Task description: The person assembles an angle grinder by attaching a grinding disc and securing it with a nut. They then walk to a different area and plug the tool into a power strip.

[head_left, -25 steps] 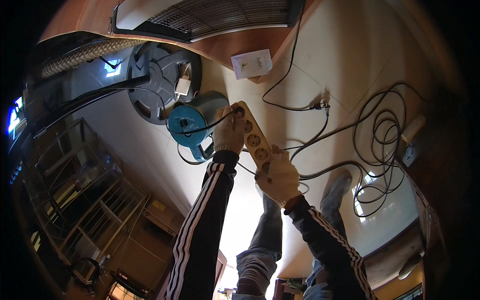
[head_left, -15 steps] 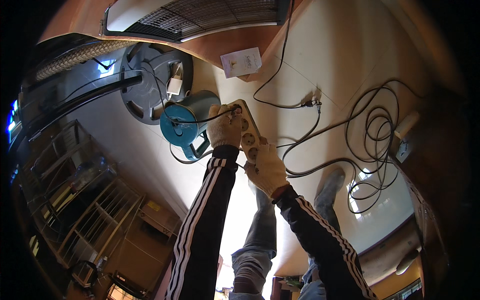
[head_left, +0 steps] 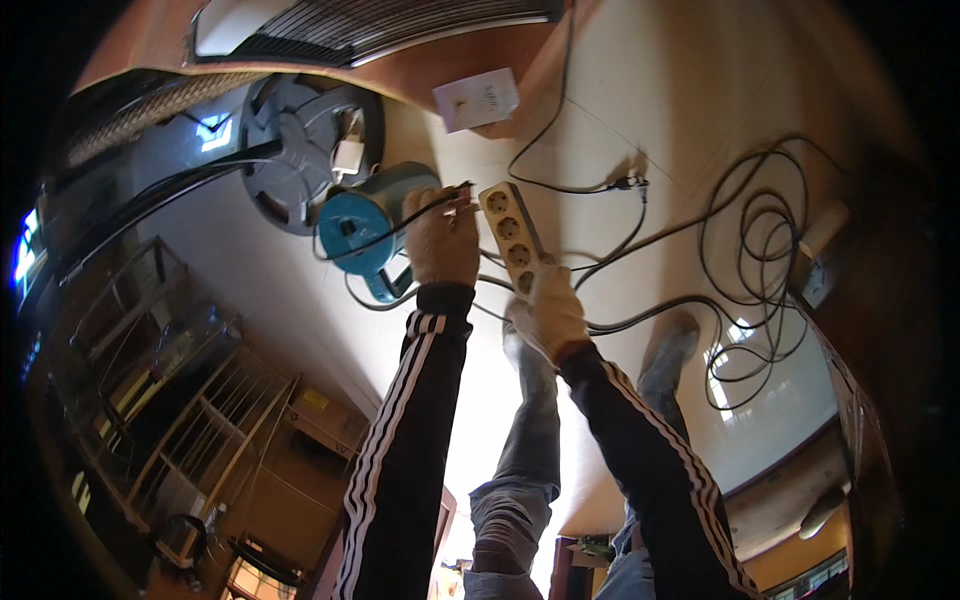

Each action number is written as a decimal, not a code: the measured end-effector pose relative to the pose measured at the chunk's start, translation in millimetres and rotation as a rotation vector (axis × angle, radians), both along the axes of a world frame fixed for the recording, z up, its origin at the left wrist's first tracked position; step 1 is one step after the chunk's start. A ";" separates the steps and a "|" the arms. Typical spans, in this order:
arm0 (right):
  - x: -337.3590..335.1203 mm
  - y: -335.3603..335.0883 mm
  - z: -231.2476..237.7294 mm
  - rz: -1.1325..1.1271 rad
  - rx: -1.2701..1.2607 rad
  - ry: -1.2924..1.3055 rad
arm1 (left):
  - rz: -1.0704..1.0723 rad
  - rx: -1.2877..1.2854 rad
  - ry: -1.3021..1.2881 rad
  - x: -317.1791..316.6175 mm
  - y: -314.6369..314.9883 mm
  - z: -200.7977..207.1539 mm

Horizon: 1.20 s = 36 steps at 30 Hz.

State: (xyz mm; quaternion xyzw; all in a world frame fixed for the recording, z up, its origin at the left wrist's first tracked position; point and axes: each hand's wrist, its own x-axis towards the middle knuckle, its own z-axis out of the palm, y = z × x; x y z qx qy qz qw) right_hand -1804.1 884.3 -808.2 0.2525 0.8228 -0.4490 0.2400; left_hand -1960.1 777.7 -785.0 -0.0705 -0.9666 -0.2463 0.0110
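A white power strip (head_left: 514, 243) with several round sockets is tilted in front of me. My right hand (head_left: 552, 312), in a pale knitted work glove, is closed round its near end. Gloved the same way, my left hand (head_left: 442, 240) grips a dark plug (head_left: 463, 190) just left of the strip's far end, apart from the sockets. A black cord (head_left: 385, 241) runs left from that plug across a blue-green jug-like vessel with a handle (head_left: 357, 234). The fingers partly hide the plug.
Several loops of black cable (head_left: 752, 270) lie on the floor at right. Near them is a joined plug and connector (head_left: 632, 182). A round grey base (head_left: 290, 150) stands behind the vessel. At the top, a small white card (head_left: 478, 101) lies by a grilled appliance (head_left: 400, 28).
My left hand has drawn the plug out of the far socket and moved slightly left. The power strip has shifted a little right and nearer in my right hand.
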 end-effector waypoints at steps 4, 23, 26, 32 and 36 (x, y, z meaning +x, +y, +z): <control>23.6 16.1 8.6 0.042 -0.072 0.036 | 0.338 0.445 -0.384 -8.7 -0.9 -10.3; 94.8 99.9 206.2 -1.104 -0.263 0.605 | -0.837 0.092 -0.907 179.0 -3.6 194.1; 113.9 119.2 277.9 -1.502 -0.318 0.605 | -0.974 0.091 -0.958 196.4 -29.7 254.9; 194.0 129.0 473.4 -1.425 -0.333 0.900 | -0.958 0.056 -1.005 244.1 -89.0 374.5; 279.0 137.9 597.1 -1.446 -0.215 0.991 | -0.913 -0.007 -0.785 286.7 -143.6 451.7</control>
